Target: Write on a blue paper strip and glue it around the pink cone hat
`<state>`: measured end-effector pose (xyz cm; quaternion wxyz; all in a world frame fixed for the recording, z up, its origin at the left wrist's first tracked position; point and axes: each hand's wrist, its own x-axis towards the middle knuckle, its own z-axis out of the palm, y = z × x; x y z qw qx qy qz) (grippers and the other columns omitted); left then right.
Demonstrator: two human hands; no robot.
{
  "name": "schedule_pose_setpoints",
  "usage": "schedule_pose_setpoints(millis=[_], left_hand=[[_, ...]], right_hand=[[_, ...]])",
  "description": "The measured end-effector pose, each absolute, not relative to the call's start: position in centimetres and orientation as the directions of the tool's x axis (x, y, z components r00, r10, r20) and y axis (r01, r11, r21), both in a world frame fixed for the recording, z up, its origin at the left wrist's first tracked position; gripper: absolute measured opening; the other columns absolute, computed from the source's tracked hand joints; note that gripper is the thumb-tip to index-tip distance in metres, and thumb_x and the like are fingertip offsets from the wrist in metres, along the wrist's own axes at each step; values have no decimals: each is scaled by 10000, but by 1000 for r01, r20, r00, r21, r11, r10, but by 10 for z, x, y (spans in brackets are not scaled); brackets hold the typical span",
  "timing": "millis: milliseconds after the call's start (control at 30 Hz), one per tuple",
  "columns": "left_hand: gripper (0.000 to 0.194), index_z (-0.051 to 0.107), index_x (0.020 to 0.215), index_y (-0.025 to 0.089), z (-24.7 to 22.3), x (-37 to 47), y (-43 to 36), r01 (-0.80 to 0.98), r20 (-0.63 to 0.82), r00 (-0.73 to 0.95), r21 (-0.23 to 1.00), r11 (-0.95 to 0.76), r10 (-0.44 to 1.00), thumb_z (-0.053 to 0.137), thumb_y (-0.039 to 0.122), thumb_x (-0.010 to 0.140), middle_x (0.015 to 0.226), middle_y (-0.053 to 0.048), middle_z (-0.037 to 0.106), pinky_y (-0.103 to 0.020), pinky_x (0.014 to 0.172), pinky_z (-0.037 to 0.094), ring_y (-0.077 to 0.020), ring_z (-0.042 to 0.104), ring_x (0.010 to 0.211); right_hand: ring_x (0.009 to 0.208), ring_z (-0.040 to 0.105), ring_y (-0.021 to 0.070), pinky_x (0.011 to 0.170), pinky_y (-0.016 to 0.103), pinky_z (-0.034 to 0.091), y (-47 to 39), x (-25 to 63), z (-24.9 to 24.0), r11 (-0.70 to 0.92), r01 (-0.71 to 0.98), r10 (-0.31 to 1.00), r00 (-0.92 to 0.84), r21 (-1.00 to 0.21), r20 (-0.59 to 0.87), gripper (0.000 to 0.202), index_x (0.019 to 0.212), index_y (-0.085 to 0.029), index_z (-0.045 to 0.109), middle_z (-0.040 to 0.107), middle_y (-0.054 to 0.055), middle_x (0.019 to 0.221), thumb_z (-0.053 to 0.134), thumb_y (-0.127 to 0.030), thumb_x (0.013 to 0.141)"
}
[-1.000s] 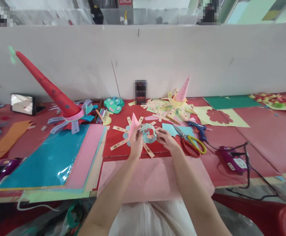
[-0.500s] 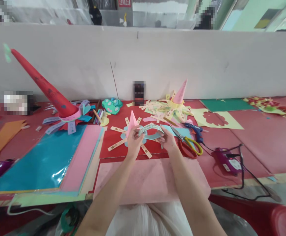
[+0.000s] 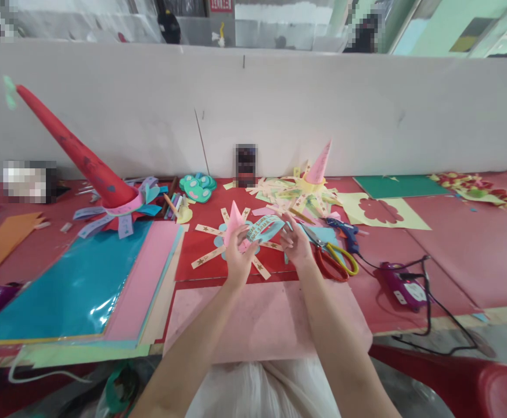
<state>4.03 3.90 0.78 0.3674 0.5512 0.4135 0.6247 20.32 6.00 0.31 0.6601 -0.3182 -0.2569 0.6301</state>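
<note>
Between my hands, above the red sheet, is a light blue paper band (image 3: 262,227) with printed lettering, curved and tilted. My left hand (image 3: 238,258) pinches its left end between thumb and fingers. At the right end, the fingertips of my right hand (image 3: 297,244) are bent loosely against the band. Behind my left hand a pink paper cone (image 3: 234,219) stands on a blue scalloped base, with cream star-printed strips (image 3: 207,257) radiating around it. The lower part of the cone is partly hidden by my fingers.
Scissors (image 3: 335,260) and a blue glue gun (image 3: 344,231) lie right of my hands. A purple corded device (image 3: 405,284) sits farther right. A tall red cone hat (image 3: 76,148) and a blue sheet (image 3: 68,284) are at left. Paper strips (image 3: 274,191) are piled behind.
The band has turned and tilted, its right end rising and moving slightly left. My left wrist has rotated, and my right fingers have loosened and shifted.
</note>
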Motion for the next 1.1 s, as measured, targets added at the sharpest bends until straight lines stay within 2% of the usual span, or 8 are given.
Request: schedule_pose_setpoints(millis=[100, 167, 300, 400, 467, 700, 900, 1100], left_hand=[[381, 533, 1066, 211, 8, 40, 37, 60, 423, -165, 906, -419, 891, 670, 353, 740, 1062, -79, 602, -368, 891, 470, -203, 595, 1002], [354, 540, 1050, 208, 7, 40, 37, 106, 447, -173, 894, -434, 878, 664, 343, 747, 1023, -70, 612, -365, 885, 467, -200, 597, 983], [315, 552, 1035, 206, 6, 39, 38, 194, 495, -148, 863, -466, 856, 648, 332, 763, 994, -66, 633, -363, 870, 467, -202, 604, 961], [285, 562, 1035, 212, 5, 39, 39, 252, 528, -97, 833, -493, 843, 629, 318, 780, 999, -65, 645, -366, 864, 469, -204, 611, 961], [266, 581, 1011, 221, 4, 40, 40, 286, 547, -41, 808, -515, 836, 643, 307, 767, 984, -56, 655, -366, 856, 472, -207, 614, 955], [218, 617, 966, 256, 1, 45, 39, 360, 560, 83, 755, -549, 824, 655, 299, 755, 927, -38, 670, -374, 843, 473, -210, 617, 921], [203, 619, 976, 245, -2, 43, 41, 368, 542, 98, 759, -537, 834, 612, 323, 789, 946, -50, 674, -370, 820, 476, -210, 616, 910], [101, 632, 779, 223, -2, 42, 44, 347, 525, 69, 785, -514, 848, 593, 314, 798, 773, -30, 660, -330, 736, 485, -186, 621, 779]], right_hand=[[406, 197, 34, 292, 187, 178, 61, 205, 5, 59, -601, 990, 138, -797, -30, 277, 851, -252, 552, 597, -42, 805, 658, -430, 666], [399, 190, 36, 293, 196, 153, 61, 205, 5, 56, -586, 991, 132, -808, -27, 303, 781, -234, 541, 560, -45, 704, 673, -467, 640], [354, 230, 27, 299, 198, 137, 54, 199, 3, -72, -532, 997, -64, -844, -45, 367, 724, -201, 577, 482, -53, 542, 665, -544, 630], [355, 305, 35, 306, 195, 149, 49, 193, 2, -151, -467, 978, -201, -871, -61, 399, 724, -180, 602, 527, -26, 547, 673, -559, 622], [373, 335, 38, 318, 190, 160, 48, 191, 2, -164, -444, 971, -232, -881, -63, 386, 691, -176, 583, 531, -19, 556, 682, -544, 630], [410, 305, 30, 361, 189, 200, 49, 192, 5, -112, -432, 989, -134, -895, -59, 270, 700, -189, 553, 440, -64, 539, 725, -391, 651], [415, 275, 40, 376, 204, 198, 51, 193, 3, -81, -431, 996, -69, -898, -57, 284, 662, -197, 516, 392, -69, 524, 705, -409, 668], [425, 282, 39, 399, 202, 204, 50, 192, 2, -79, -411, 995, -86, -908, -48, 332, 681, -206, 491, 405, -75, 538, 715, -448, 642]])
